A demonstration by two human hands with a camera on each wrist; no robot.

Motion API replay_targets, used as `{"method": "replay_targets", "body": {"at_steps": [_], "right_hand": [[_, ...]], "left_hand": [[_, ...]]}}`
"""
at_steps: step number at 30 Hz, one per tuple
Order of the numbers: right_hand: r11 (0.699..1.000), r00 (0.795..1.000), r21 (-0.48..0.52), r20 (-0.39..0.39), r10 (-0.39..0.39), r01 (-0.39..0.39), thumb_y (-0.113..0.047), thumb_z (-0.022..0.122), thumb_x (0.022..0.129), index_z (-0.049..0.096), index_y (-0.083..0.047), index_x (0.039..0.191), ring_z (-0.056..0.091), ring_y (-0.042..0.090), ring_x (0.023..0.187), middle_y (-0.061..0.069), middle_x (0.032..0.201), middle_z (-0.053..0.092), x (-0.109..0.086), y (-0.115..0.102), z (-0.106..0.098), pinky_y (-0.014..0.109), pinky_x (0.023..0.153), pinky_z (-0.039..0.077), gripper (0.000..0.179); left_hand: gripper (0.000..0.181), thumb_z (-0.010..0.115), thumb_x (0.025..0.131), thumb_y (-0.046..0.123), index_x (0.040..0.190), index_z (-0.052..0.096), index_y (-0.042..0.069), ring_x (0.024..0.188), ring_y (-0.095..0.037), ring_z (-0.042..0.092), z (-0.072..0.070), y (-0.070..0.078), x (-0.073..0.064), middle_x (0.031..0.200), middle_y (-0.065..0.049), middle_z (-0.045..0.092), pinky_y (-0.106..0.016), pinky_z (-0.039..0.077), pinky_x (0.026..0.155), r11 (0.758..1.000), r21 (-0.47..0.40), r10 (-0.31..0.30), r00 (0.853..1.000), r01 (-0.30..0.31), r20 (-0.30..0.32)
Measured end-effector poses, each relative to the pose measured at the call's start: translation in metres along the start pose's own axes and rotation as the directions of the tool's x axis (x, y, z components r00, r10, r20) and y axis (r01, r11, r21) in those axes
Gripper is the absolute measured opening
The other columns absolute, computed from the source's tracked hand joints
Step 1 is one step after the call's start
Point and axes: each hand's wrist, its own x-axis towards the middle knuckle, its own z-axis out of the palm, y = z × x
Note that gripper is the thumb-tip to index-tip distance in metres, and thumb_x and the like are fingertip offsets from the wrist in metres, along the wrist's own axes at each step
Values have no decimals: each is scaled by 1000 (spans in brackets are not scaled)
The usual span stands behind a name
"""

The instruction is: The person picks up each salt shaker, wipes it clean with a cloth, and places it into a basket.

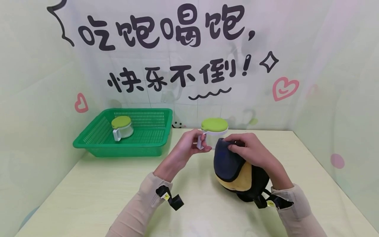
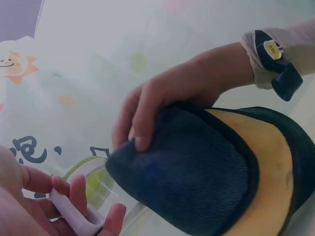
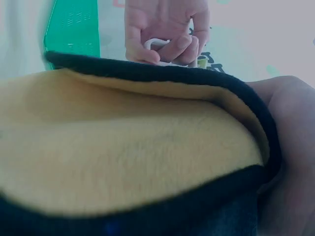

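Note:
My left hand (image 1: 190, 141) grips the white handle (image 2: 74, 216) of a clear jar (image 1: 211, 140) with a green lid, held over the back of the table. Right beside it, my right hand (image 1: 248, 148) pinches the upper edge of a plush cleaning cloth (image 1: 228, 161), dark blue on one face and yellow on the other with black trim. This cloth hangs folded, its blue flap overlapping the jar's lower right side in the head view. In the right wrist view the yellow face (image 3: 133, 147) fills most of the picture and hides the jar's body.
At the back left stands a green plastic basket (image 1: 124, 153) with slotted walls. Inside it sits a similar jar (image 1: 126, 131) with a green lid and white handle. A printed white curtain (image 1: 177, 105) hangs behind the pale wooden table (image 1: 118, 184).

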Motion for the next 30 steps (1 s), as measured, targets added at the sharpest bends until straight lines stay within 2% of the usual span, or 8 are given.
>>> {"method": "replay_targets", "body": {"at_steps": [3, 6, 10, 15, 21, 25, 30], "right_hand": [[1000, 999, 27, -53, -11, 13, -5, 65, 95, 77, -9, 117, 69, 8, 97, 9, 114, 78, -1, -2, -1, 22, 88, 55, 25], [998, 998, 51, -53, -19, 22, -5, 65, 95, 76, -8, 117, 69, 6, 99, 10, 115, 77, -2, -4, -2, 21, 89, 54, 25], [999, 1000, 42, 26, -15, 14, -7, 63, 96, 76, -9, 118, 70, 14, 101, 9, 117, 76, -2, -3, -2, 26, 90, 55, 25], [1000, 988, 20, 153, -7, 4, -8, 60, 97, 76, -10, 118, 68, 16, 98, 7, 115, 76, 0, 1, 2, 31, 88, 55, 26], [1000, 978, 26, 209, 4, -9, -7, 60, 96, 76, -11, 117, 67, 15, 95, 6, 112, 76, 2, 3, 3, 30, 87, 55, 27], [1000, 983, 11, 184, -7, 5, -7, 60, 96, 77, -12, 116, 67, 15, 95, 5, 113, 77, 1, 2, 2, 30, 87, 55, 26], [1000, 998, 3, 62, -10, 10, -8, 63, 96, 77, -11, 117, 70, 16, 98, 7, 116, 77, -2, -3, -1, 30, 88, 56, 25]], "left_hand": [[24, 42, 99, 19, 79, 50, 9, 69, -18, 65, -1, -1, 1, 71, -1, 54, -35, 62, 86, 1000, 27, 7, 1000, -7, 14], [24, 42, 98, 20, 79, 51, 9, 68, -18, 66, -2, 0, 1, 70, -1, 54, -34, 62, 84, 998, 55, 10, 1000, -11, 9], [24, 42, 97, 19, 78, 50, 9, 65, -16, 66, -2, 0, 1, 68, -1, 54, -33, 63, 80, 998, 60, 11, 1000, -11, -8], [23, 41, 98, 18, 78, 50, 9, 64, -17, 65, -4, -1, 2, 68, -1, 55, -32, 63, 79, 1000, 26, 16, 1000, -15, -13], [24, 42, 98, 20, 79, 50, 9, 65, -16, 63, -6, 0, 0, 69, 0, 54, -34, 63, 82, 1000, -2, 29, 1000, -29, -4], [24, 42, 98, 20, 78, 49, 9, 65, -17, 65, -6, 0, 1, 69, 0, 54, -33, 63, 80, 1000, 3, 22, 1000, -22, -2], [23, 42, 96, 19, 77, 49, 9, 63, -16, 65, -6, -2, 3, 68, 0, 53, -31, 62, 77, 999, 30, 14, 1000, -14, -1]]}}
